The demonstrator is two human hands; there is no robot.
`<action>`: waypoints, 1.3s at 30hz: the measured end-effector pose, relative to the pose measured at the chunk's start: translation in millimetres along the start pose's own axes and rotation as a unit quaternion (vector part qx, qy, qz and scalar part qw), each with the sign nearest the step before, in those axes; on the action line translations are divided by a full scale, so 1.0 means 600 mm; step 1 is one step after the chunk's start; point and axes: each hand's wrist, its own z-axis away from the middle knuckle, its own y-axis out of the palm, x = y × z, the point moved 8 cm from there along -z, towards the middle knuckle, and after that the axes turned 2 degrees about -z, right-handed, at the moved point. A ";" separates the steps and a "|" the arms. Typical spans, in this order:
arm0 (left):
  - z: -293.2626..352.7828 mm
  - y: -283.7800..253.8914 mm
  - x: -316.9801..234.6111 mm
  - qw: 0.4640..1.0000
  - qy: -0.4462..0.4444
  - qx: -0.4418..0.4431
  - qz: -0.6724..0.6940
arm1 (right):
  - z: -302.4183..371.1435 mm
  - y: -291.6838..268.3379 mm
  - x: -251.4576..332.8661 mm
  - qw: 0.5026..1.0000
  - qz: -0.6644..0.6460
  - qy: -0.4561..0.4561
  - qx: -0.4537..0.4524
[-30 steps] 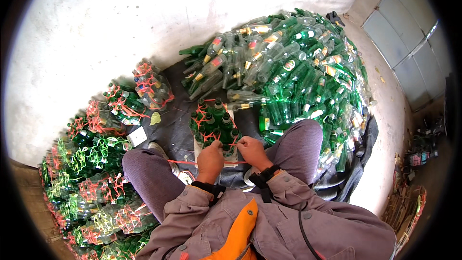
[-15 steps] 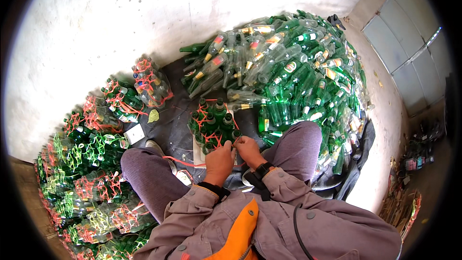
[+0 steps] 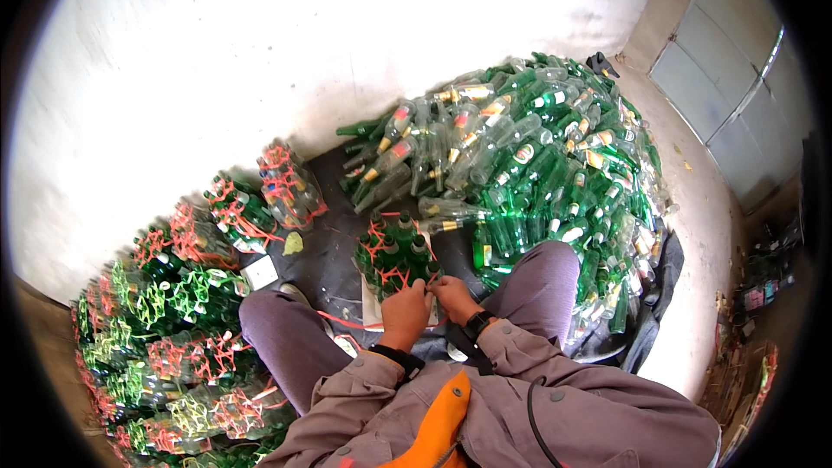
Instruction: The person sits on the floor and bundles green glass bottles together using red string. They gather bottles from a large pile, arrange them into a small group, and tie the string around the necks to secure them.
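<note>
A bundle of green glass bottles [image 3: 394, 247] stands upright between my knees, with red plastic strap [image 3: 392, 277] woven around the necks. Both hands meet at the near right corner of the bundle. My left hand [image 3: 406, 319] is closed, its fingertips pinching the strap beside the corner bottle. Close against it, my right hand [image 3: 454, 298] is closed too, pinching the strap from the other side. The fingers hide the exact spot where the strap crosses. A loose length of strap runs leftward from under my left hand. A pale board [image 3: 371, 305] lies beneath the bottles.
A large heap of loose green and clear bottles [image 3: 537, 152] rises ahead to the right. Strapped bundles of bottles [image 3: 191, 295] stand in rows on the left. A white box [image 3: 259, 274] and a leaf [image 3: 293, 243] lie on the dark ground sheet [image 3: 325, 208]. A white wall stands behind.
The whole scene sits lower and slightly right in the view, as my head has tilted. Both hands stay together at the same corner of the bundle, with only small finger movement.
</note>
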 end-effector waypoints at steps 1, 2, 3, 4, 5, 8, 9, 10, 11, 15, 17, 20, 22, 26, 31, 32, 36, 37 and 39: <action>-0.001 0.000 -0.007 1.000 0.022 -0.016 -0.013 | -0.005 -0.007 -0.002 0.999 0.031 -0.015 -0.008; -0.004 0.000 -0.009 0.998 0.042 -0.035 -0.031 | -0.019 -0.008 -0.009 0.998 0.061 -0.033 -0.011; -0.009 -0.005 -0.012 0.995 0.062 -0.055 -0.051 | -0.031 -0.006 -0.014 0.995 0.088 -0.053 -0.014; -0.011 -0.017 -0.026 0.990 0.093 -0.070 -0.074 | -0.037 -0.004 -0.022 0.995 0.066 -0.071 -0.008; -0.019 -0.006 -0.028 0.987 0.094 -0.059 -0.118 | -0.042 0.001 -0.024 0.995 0.046 -0.090 -0.003; -0.028 -0.029 -0.072 0.960 0.220 -0.057 -0.166 | -0.035 -0.005 -0.012 0.986 0.120 -0.114 -0.014; -0.029 -0.029 -0.076 0.954 0.245 -0.048 -0.165 | -0.047 -0.007 -0.030 0.988 0.107 -0.111 -0.008; -0.031 -0.024 -0.065 0.948 0.263 -0.046 -0.171 | -0.052 -0.001 -0.037 0.984 0.125 -0.124 -0.010; -0.036 -0.011 -0.051 0.953 0.257 -0.041 -0.153 | -0.057 0.003 -0.042 0.981 0.140 -0.135 -0.016; -0.050 0.017 -0.036 0.969 0.216 -0.036 -0.113 | -0.035 -0.005 -0.011 0.976 0.168 -0.131 -0.038; -0.050 0.021 -0.047 0.973 0.181 -0.031 -0.140 | -0.049 -0.014 -0.025 0.969 0.203 -0.136 -0.026; -0.054 0.047 -0.039 0.981 0.141 -0.016 -0.129 | -0.070 -0.019 -0.048 0.970 0.191 -0.149 -0.032; -0.054 0.052 -0.036 0.984 0.140 -0.006 -0.114 | -0.078 -0.023 -0.068 0.976 0.165 -0.140 -0.036; -0.054 0.035 -0.031 0.985 0.133 0.011 -0.108 | -0.059 -0.008 -0.039 0.972 0.191 -0.134 -0.030; -0.065 0.030 -0.029 0.987 0.117 0.053 -0.097 | -0.034 -0.008 -0.019 0.983 0.152 -0.098 -0.038; -0.067 0.031 -0.029 0.986 0.125 0.060 -0.095 | -0.038 -0.008 -0.023 0.984 0.138 -0.101 -0.043; -0.067 0.036 -0.045 0.967 0.188 0.048 -0.166 | -0.051 -0.013 -0.034 0.960 0.215 -0.159 -0.085; -0.065 0.031 -0.057 0.956 0.219 0.025 -0.196 | -0.057 -0.014 -0.040 0.954 0.229 -0.170 -0.094; -0.061 0.017 -0.074 0.935 0.268 -0.004 -0.231 | -0.061 -0.010 -0.035 0.947 0.247 -0.184 -0.092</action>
